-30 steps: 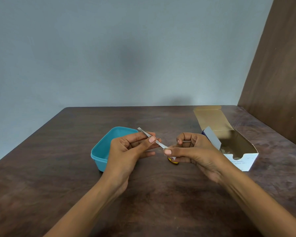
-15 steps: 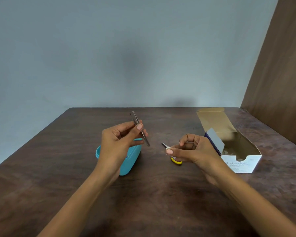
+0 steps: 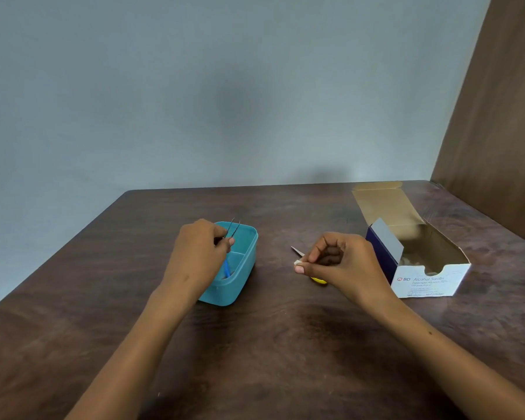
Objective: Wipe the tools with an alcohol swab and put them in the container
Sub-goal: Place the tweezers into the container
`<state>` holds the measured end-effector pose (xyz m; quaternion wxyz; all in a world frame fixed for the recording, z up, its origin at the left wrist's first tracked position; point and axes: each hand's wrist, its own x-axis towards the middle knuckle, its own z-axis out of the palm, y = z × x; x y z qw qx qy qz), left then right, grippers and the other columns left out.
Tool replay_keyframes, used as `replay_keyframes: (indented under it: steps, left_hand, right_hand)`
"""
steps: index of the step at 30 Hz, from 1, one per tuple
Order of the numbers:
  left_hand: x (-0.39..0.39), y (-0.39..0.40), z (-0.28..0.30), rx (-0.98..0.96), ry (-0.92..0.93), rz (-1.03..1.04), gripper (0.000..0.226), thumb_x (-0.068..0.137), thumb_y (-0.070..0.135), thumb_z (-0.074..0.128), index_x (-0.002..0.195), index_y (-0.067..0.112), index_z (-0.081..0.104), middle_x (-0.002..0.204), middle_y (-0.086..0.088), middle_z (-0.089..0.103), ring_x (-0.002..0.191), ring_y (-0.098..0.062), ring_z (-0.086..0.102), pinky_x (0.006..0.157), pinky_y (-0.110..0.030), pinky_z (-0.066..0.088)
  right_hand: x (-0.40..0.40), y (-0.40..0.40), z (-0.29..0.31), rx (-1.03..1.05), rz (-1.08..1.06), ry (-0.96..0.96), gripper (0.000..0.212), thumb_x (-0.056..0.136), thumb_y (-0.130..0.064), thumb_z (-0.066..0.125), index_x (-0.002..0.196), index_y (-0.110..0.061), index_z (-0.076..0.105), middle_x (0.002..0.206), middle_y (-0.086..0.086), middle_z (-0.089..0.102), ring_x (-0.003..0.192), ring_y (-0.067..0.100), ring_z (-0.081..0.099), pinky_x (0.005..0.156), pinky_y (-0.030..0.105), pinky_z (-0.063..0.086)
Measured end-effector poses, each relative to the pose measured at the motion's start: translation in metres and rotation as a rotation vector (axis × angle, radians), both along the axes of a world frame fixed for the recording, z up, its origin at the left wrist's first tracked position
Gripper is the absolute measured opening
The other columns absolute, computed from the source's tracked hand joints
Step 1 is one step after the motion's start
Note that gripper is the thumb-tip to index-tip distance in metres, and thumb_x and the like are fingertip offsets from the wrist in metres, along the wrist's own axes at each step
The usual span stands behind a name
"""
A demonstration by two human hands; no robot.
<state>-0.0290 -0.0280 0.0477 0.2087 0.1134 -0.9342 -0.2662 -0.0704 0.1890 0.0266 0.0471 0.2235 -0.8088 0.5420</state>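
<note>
Your left hand [image 3: 199, 253] has swung the pinched tweezers [image 3: 233, 229] over the teal container [image 3: 240, 286], tips pointing away; right hand [image 3: 343, 263] pinches the swab [image 3: 297, 262].

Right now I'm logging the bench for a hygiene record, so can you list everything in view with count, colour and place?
table: one, dark brown wood grain, fills the lower view.
container: one, teal, divided inside, left of centre on the table.
tweezers: one, metal, tips up, held over the container.
blue tool: one, lying inside the container, kind unclear.
alcohol swab: one, white, pinched at the right fingertips.
scissors: one, yellow handle, metal tip, on the table under the right hand.
swab box: one, white and blue, open, right side of the table.
wall: grey-blue, behind.
wooden panel: brown, far right.
left hand: holds the tweezers.
right hand: holds the swab.
</note>
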Motion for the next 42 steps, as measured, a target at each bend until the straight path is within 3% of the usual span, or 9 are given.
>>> replay_keyframes:
  steps: [9, 12, 19, 26, 29, 32, 35, 38, 42]
  left_hand:
    - [-0.001, 0.001, -0.003, -0.066, -0.173, -0.019, 0.012, 0.084, 0.020, 0.068, 0.073, 0.017, 0.065, 0.079, -0.015, 0.072, 0.078, -0.029, 0.070, 0.077, -0.039, 0.056]
    - [0.000, 0.003, -0.005, -0.043, -0.165, -0.040, 0.009, 0.085, 0.019, 0.067, 0.086, 0.014, 0.074, 0.086, -0.014, 0.074, 0.077, -0.025, 0.069, 0.076, -0.035, 0.056]
    - [-0.002, 0.007, -0.009, -0.101, 0.039, 0.001, 0.025, 0.091, 0.023, 0.058, 0.077, 0.009, 0.072, 0.068, -0.005, 0.068, 0.062, -0.016, 0.062, 0.057, -0.023, 0.046]
    - [0.009, 0.045, -0.008, -0.160, 0.400, -0.198, 0.012, 0.089, 0.016, 0.061, 0.085, 0.011, 0.070, 0.082, 0.000, 0.067, 0.072, -0.014, 0.060, 0.066, -0.028, 0.049]
    - [0.006, 0.059, -0.026, -0.213, 0.334, -0.362, 0.012, 0.091, 0.017, 0.057, 0.088, 0.011, 0.068, 0.085, -0.002, 0.065, 0.077, -0.017, 0.058, 0.070, -0.038, 0.051]
    - [0.000, 0.068, -0.047, -0.309, 0.183, -0.486, 0.025, 0.093, 0.022, 0.050, 0.113, 0.016, 0.064, 0.112, -0.003, 0.066, 0.102, -0.018, 0.058, 0.088, -0.037, 0.048]
    - [-0.004, 0.076, -0.061, -0.469, -0.027, -0.584, 0.050, 0.096, 0.041, 0.027, 0.141, 0.022, 0.039, 0.149, -0.001, 0.038, 0.137, -0.020, 0.034, 0.111, -0.038, 0.028]
    - [-0.005, 0.082, -0.063, -0.537, -0.132, -0.667, 0.054, 0.098, 0.046, 0.021, 0.148, 0.024, 0.020, 0.158, 0.004, 0.015, 0.146, -0.012, 0.009, 0.117, -0.035, 0.006]
    - [-0.004, 0.082, -0.060, -0.485, -0.059, -0.675, 0.051, 0.099, 0.044, 0.032, 0.143, 0.019, 0.036, 0.150, 0.002, 0.038, 0.141, -0.010, 0.026, 0.117, -0.029, 0.017]
  right_hand:
    - [-0.001, 0.001, -0.002, 0.017, 0.013, 0.046, 0.022, 0.064, -0.012, 0.084, 0.065, -0.020, 0.064, 0.075, -0.005, 0.073, 0.072, 0.002, 0.069, 0.067, 0.018, 0.056]
    - [-0.003, 0.001, -0.002, 0.009, 0.010, 0.051, 0.020, 0.064, -0.012, 0.084, 0.066, -0.018, 0.065, 0.074, -0.007, 0.072, 0.071, 0.000, 0.069, 0.065, 0.015, 0.055]
    - [-0.006, 0.005, -0.001, -0.014, 0.011, 0.066, 0.021, 0.063, -0.010, 0.085, 0.064, -0.014, 0.065, 0.069, -0.004, 0.072, 0.063, 0.001, 0.068, 0.060, 0.013, 0.052]
    - [-0.012, 0.012, 0.002, -0.017, -0.070, 0.104, 0.022, 0.063, -0.011, 0.086, 0.062, -0.018, 0.065, 0.068, 0.000, 0.072, 0.065, 0.007, 0.069, 0.063, 0.021, 0.056]
    - [-0.013, 0.015, 0.004, -0.015, -0.132, 0.133, 0.023, 0.065, -0.009, 0.085, 0.061, -0.020, 0.064, 0.063, -0.006, 0.069, 0.058, 0.003, 0.065, 0.059, 0.014, 0.052]
    - [-0.014, 0.016, 0.006, -0.004, -0.166, 0.154, 0.020, 0.067, -0.008, 0.083, 0.063, -0.018, 0.067, 0.065, -0.008, 0.068, 0.061, 0.003, 0.065, 0.057, 0.009, 0.049]
    - [-0.016, 0.017, 0.005, 0.037, -0.167, 0.160, 0.016, 0.069, -0.007, 0.081, 0.065, -0.018, 0.070, 0.063, -0.014, 0.067, 0.059, -0.004, 0.063, 0.055, 0.005, 0.045]
    - [-0.016, 0.018, 0.005, 0.053, -0.166, 0.146, 0.012, 0.070, -0.006, 0.080, 0.067, -0.015, 0.073, 0.060, -0.017, 0.064, 0.058, -0.009, 0.062, 0.055, 0.003, 0.043]
    - [-0.016, 0.018, 0.005, 0.086, -0.166, 0.153, 0.009, 0.069, -0.011, 0.082, 0.070, -0.015, 0.074, 0.064, -0.013, 0.067, 0.066, 0.000, 0.066, 0.061, 0.013, 0.052]
